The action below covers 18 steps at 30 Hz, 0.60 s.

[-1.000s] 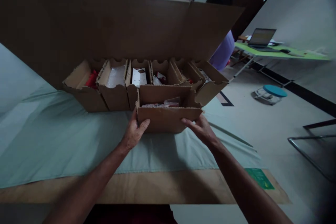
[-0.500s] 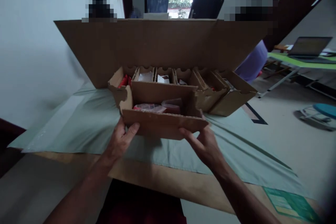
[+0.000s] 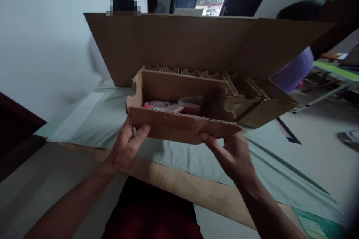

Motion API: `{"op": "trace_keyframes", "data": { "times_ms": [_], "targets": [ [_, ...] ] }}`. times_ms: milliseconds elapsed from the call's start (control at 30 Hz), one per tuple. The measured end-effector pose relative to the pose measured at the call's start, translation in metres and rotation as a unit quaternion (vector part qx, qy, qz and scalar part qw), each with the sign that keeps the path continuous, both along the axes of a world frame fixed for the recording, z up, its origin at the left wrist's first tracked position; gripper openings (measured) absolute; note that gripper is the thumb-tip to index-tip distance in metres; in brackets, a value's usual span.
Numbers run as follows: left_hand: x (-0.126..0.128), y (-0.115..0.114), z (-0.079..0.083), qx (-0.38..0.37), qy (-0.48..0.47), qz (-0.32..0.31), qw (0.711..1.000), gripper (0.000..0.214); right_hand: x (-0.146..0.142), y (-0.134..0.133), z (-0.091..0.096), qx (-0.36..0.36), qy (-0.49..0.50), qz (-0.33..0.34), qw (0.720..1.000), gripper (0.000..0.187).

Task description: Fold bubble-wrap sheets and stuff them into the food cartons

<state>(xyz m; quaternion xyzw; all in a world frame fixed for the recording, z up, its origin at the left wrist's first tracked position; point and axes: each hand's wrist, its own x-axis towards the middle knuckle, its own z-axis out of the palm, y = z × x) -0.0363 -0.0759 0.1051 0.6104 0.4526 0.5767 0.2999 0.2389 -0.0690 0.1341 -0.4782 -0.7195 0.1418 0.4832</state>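
Observation:
A small open cardboard tray (image 3: 179, 125) is lifted off the table, held from below at both ends. My left hand (image 3: 127, 145) grips its left end, thumb on the front wall. My right hand (image 3: 232, 155) grips the right end the same way. Inside the tray lie a pink-and-white packet (image 3: 161, 105) and a clear plastic bag (image 3: 190, 102). Behind it stands a large cardboard box (image 3: 263, 110) with several divider compartments and a tall raised flap (image 3: 196, 43).
A pale green cloth (image 3: 92, 119) covers the wooden table (image 3: 179, 185). A person in a purple top (image 3: 294, 71) sits behind the box at the right. A green table (image 3: 336, 68) stands far right. White wall to the left.
Both hands have raised the small tray off the cloth and brought it toward me. My view has swung left and lower, hiding the compartments behind the tray.

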Motion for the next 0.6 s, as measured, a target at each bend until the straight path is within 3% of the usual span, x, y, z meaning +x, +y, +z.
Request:
{"op": "trace_keyframes", "data": {
  "times_ms": [67, 133, 200, 300, 367, 467, 600],
  "targets": [
    [0.012, 0.007, 0.008, 0.021, -0.015, -0.029, 0.999, 0.054, 0.011, -0.006, 0.001, -0.006, -0.001, -0.044, 0.999, 0.037],
    [0.029, 0.011, 0.005, 0.012, -0.036, -0.086, 0.996, 0.056, 0.028, -0.02, -0.003, -0.019, -0.026, -0.106, 0.994, 0.038],
    [0.043, 0.01, -0.008, -0.017, -0.062, -0.138, 0.988, 0.058, 0.042, -0.035, -0.01, -0.039, -0.048, -0.139, 0.988, 0.041],
    [0.045, 0.001, -0.036, -0.068, -0.098, -0.153, 0.981, 0.058, 0.042, -0.047, -0.029, -0.06, -0.038, -0.117, 0.991, 0.041],
    [0.028, -0.003, -0.055, -0.101, -0.112, -0.123, 0.981, 0.057, 0.028, -0.045, -0.046, -0.071, -0.02, -0.082, 0.994, 0.047],
    [-0.02, 0.002, -0.073, -0.128, -0.139, -0.046, 0.981, 0.05, -0.013, -0.034, -0.075, -0.084, 0.018, -0.018, 0.996, 0.062],
    [-0.096, 0.039, -0.075, -0.048, -0.206, 0.064, 0.975, 0.046, -0.091, -0.028, -0.111, -0.085, 0.088, 0.106, 0.987, 0.072]
  ]
}}
